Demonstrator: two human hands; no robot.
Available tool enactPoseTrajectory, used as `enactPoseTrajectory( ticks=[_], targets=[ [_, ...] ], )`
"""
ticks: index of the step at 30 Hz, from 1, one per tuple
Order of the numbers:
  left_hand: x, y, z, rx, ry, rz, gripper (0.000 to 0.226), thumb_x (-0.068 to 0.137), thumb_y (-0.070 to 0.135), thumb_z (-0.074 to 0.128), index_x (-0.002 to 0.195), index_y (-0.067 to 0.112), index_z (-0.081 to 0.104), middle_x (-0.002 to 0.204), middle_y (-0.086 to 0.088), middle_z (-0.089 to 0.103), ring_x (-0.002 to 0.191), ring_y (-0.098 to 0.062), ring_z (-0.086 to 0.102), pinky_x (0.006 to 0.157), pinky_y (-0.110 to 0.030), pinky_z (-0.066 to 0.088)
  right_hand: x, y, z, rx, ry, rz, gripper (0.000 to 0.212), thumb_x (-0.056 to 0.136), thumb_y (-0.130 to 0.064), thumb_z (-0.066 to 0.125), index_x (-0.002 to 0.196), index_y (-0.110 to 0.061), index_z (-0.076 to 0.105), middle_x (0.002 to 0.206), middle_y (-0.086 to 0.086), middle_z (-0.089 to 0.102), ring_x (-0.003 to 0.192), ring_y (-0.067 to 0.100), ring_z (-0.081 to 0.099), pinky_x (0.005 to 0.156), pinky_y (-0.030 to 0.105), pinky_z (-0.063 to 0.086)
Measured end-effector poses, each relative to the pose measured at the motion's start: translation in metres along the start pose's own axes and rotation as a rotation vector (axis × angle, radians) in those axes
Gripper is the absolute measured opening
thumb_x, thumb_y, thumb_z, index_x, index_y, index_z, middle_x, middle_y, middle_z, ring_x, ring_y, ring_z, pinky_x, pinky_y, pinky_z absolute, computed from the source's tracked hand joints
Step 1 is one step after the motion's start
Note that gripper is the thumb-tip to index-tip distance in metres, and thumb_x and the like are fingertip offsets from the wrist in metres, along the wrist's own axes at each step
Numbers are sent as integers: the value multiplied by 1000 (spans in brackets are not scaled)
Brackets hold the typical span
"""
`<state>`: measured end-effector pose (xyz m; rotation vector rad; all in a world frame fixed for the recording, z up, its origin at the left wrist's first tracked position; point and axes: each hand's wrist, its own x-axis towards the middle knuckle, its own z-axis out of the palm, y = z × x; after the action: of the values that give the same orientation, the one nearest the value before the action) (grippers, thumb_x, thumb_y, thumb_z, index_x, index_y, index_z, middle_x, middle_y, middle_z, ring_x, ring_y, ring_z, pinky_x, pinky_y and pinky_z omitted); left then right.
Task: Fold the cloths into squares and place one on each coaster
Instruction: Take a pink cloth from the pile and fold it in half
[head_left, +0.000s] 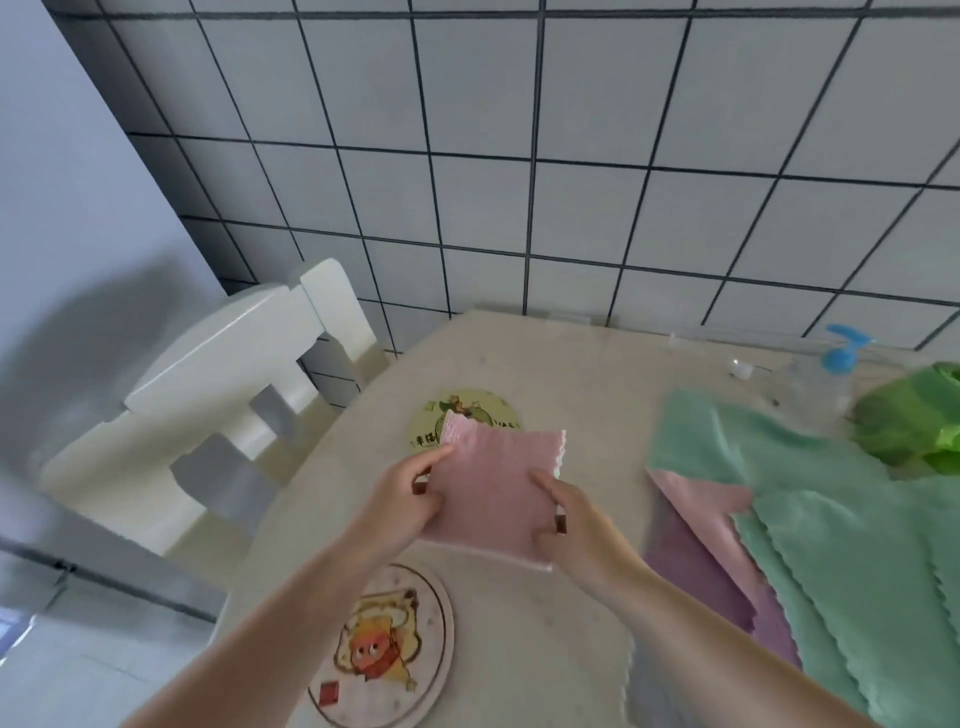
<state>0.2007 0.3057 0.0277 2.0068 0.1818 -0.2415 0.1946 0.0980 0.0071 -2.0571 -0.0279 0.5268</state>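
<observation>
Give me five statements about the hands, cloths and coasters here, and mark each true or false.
1. Both the left hand and the right hand hold the folded pink cloth. True.
2. The near coaster already has a cloth on it. False: its top is bare.
3. Unfolded green cloths lie to the right. True.
4. The far coaster is fully visible. False: the pink cloth overlaps it in view.
5. The chair is black. False: it is white.
</observation>
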Motion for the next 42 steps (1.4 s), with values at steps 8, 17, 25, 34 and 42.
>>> enactPoseTrajectory(
  ticks=[8,17,25,34,42],
  targets=[
    [96,-35,-20,-44,27,-31,59,64,10,43,118,30,58,123,7,58,112,-10,56,92,-22,41,97,-8,15,-12,-8,30,70,80,-6,53,143,-29,33,118,-2,53,88,20,57,73,26,48],
    [136,-60,-19,199,64,33,57,79,-7,46,129,19,54,125,4,55,108,-5,48,87,-17,32,135,9,29,-14,-11,32,67,82,-9,56,142,-28,35,105,-3,54,77,9,51,60,11,38],
    [121,-69,-4,744,171,405,51,78,23,40,123,6,58,138,-11,48,131,-32,41,100,-47,36,120,2,30,-542,186,-156,61,87,-29,47,144,-28,27,156,-2,-1,139,19,14,110,30,19],
    [115,-80,17,1019,1,256,85,85,67,-4,147,15,24,155,-6,19,143,-18,15,110,-55,23,123,21,30,-769,-27,-165,56,97,-44,19,149,-29,8,157,-10,-6,144,12,-6,116,43,0],
    [58,-30,31,496,10,192,34,94,27,44,124,18,57,127,6,56,119,-12,50,98,-22,34,46,14,-7,-521,109,-249,46,93,-18,45,138,-26,42,149,-3,34,137,17,30,111,28,18]
  ],
)
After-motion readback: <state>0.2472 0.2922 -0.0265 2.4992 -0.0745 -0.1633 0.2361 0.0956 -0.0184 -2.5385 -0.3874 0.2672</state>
